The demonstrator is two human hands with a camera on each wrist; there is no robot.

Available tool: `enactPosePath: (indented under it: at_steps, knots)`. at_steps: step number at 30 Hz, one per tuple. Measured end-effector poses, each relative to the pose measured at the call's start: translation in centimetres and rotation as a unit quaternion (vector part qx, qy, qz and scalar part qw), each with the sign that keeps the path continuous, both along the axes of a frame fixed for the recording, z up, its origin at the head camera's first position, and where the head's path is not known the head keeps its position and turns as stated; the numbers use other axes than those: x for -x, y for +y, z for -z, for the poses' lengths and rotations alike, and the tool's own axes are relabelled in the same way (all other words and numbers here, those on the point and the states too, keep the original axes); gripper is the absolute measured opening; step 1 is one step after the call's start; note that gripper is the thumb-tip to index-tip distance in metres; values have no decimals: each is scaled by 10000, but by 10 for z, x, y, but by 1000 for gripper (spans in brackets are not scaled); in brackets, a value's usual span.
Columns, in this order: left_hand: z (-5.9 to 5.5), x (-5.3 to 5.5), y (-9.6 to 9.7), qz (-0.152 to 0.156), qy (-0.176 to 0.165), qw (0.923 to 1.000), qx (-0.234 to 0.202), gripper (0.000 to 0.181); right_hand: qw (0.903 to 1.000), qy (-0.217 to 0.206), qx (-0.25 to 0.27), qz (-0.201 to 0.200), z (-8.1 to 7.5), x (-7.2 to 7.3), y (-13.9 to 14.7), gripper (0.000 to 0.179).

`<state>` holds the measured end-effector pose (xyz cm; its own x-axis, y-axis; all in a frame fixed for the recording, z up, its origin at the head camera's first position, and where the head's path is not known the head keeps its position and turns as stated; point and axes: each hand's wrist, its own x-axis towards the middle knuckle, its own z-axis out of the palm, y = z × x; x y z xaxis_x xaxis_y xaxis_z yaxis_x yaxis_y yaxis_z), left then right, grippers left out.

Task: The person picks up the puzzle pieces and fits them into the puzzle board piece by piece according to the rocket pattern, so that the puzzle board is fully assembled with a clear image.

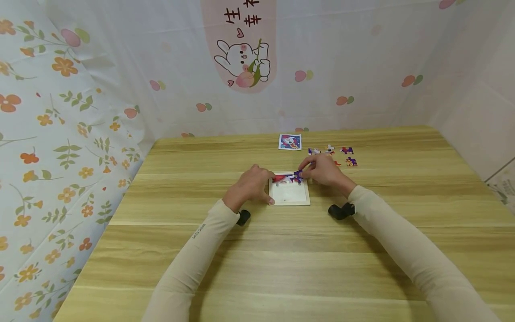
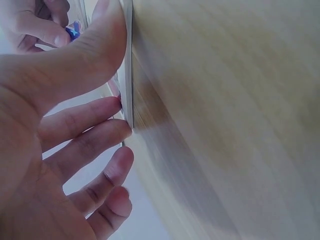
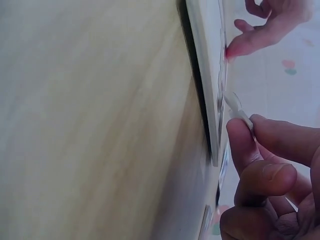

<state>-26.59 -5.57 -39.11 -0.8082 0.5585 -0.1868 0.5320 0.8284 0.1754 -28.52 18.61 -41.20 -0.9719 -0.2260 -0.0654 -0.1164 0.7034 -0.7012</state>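
A white square puzzle tray [image 1: 289, 195] lies on the table, its far edge lined with fitted jigsaw pieces [image 1: 281, 179] in red, white and purple. Between thumb and fingertip, my right hand [image 1: 323, 169] pinches a purple jigsaw piece [image 1: 297, 174] at the tray's far right corner. The piece looks tilted in the right wrist view, where its pale edge [image 3: 239, 111] shows. My left hand [image 1: 252, 183] rests along the tray's left side, thumb at the near corner and fingers at the far one. Its fingers [image 2: 92, 145] are spread and only loosely bent.
Several loose jigsaw pieces [image 1: 347, 150] lie on the table beyond my right hand. A small picture card [image 1: 290, 142] with a blue, red and white design lies behind the tray. A patterned cloth [image 1: 177, 67] hangs along the table's back edge.
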Motion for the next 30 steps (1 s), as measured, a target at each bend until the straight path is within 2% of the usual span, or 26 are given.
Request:
enactPosePath:
  at_steps: [11, 18, 23, 30]
  knots:
    - [-1, 0, 1, 2, 1, 10000, 33, 77, 9995, -296, -95, 28, -2, 0, -5, 19]
    - [0, -1, -1, 17, 8, 10000, -52, 77, 9993, -170, -291, -186, -6, -1, -10, 19]
    - [1, -1, -1, 30, 13, 10000, -94, 76, 9988, -206, -417, -152, -6, 1, -12, 16]
    - [1, 0, -2, 53, 13, 9999, -102, 76, 9950, 50, -921, -382, -8, 6, -17, 10]
